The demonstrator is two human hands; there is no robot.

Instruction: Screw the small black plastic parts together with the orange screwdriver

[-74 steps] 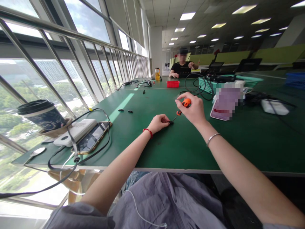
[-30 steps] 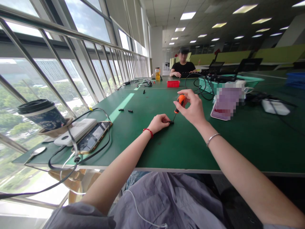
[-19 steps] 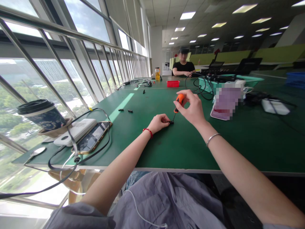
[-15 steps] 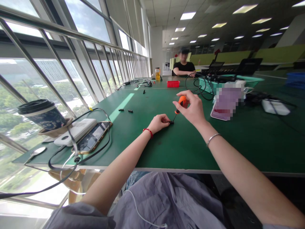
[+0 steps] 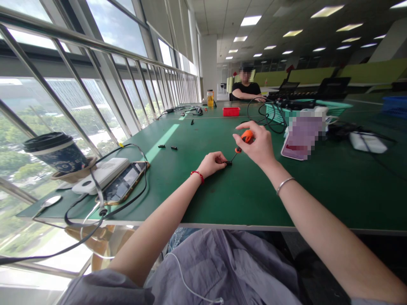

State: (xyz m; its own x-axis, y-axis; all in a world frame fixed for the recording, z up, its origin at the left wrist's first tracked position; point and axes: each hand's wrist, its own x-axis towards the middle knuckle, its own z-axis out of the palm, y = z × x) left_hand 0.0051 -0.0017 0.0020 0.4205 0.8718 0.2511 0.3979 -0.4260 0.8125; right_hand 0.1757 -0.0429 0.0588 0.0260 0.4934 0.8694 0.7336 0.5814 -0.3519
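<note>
On the green table point(image 5: 190, 199), my left hand point(image 5: 212, 164) pinches a small black part point(image 5: 228, 162) and presses it to the surface. My right hand point(image 5: 259, 142) holds an orange and black screwdriver point(image 5: 247, 136), whose shaft slants down to the left with its tip at the black part. The thumb and index finger of that hand are spread, and the handle rests against the hand behind them. Two more small black parts, one here point(image 5: 161, 146) and another black part point(image 5: 174, 148), lie farther off to the left.
At left are a paper coffee cup point(image 5: 57, 152), a white power bank point(image 5: 100, 174), a phone point(image 5: 124, 184) and looping cables. A red tray point(image 5: 231, 112) and a jar point(image 5: 210, 98) stand farther back. At right are a teal basket point(image 5: 275, 113) and another phone point(image 5: 302, 137). A person point(image 5: 246, 89) sits opposite.
The screwdriver handle has tipped a little to the right and down, so the tool leans more. My left hand and the black part have stayed in place.
</note>
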